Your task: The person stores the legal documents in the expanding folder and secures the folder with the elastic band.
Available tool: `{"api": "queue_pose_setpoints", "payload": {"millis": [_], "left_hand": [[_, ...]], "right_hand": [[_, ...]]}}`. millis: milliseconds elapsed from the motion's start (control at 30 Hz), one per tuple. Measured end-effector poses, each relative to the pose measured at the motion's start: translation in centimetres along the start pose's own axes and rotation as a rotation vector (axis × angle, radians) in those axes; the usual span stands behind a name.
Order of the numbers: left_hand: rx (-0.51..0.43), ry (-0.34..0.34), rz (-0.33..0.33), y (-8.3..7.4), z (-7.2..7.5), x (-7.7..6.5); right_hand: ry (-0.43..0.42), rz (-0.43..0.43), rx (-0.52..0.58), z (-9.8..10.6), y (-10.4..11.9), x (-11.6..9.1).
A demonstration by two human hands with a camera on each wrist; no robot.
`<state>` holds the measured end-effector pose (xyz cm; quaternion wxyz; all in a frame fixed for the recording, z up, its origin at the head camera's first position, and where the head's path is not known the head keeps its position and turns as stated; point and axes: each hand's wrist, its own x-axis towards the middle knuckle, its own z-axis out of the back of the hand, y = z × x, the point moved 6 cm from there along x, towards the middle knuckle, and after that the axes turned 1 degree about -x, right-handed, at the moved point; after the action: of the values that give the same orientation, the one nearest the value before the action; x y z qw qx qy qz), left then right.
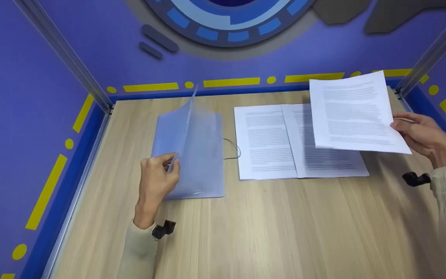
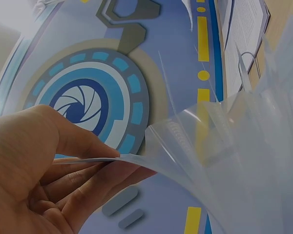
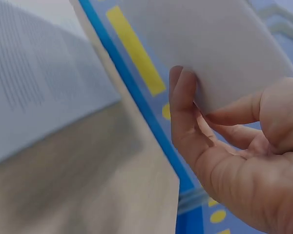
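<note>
On the left of the table lies a translucent bluish plastic folder (image 1: 203,162) with clear sleeves inside. My left hand (image 1: 157,176) pinches its lifted cover between thumb and fingers, so the cover stands up at a slant. In the left wrist view several clear sleeves (image 2: 263,146) fan out beyond the left hand (image 2: 63,170). My right hand (image 1: 426,133) pinches a printed sheet (image 1: 352,112) by its right edge, raised above the other papers. The right wrist view shows the sheet's blank back (image 3: 219,44) between thumb and fingers of the right hand (image 3: 234,141).
Printed pages (image 1: 267,143) lie side by side at the table's middle right, partly covered by the raised sheet in the head view. A thin cord loop (image 1: 234,149) sticks out from the folder's right edge. Blue walls (image 1: 45,97) enclose the wooden table (image 1: 269,228).
</note>
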<state>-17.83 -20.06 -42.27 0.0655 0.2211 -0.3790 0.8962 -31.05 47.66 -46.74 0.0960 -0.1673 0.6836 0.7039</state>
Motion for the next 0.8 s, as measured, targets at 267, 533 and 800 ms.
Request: {"api": "queue_pose_setpoints", "payload": {"millis": [267,533,800], "left_hand": [[0.009,-0.011,0.0,-0.1,0.1,0.2],[-0.002,-0.003,0.012,-0.1,0.2,0.2],[0.005,-0.002,-0.004,0.0,0.2,0.0]], "right_hand": [[0.044,0.067,0.08,-2.9,1.3,-0.3],[0.089,0.142,0.163,-5.7,2.5,-0.9],[0.226,0.204,0.258,-9.5,3.8,-1.1]]}}
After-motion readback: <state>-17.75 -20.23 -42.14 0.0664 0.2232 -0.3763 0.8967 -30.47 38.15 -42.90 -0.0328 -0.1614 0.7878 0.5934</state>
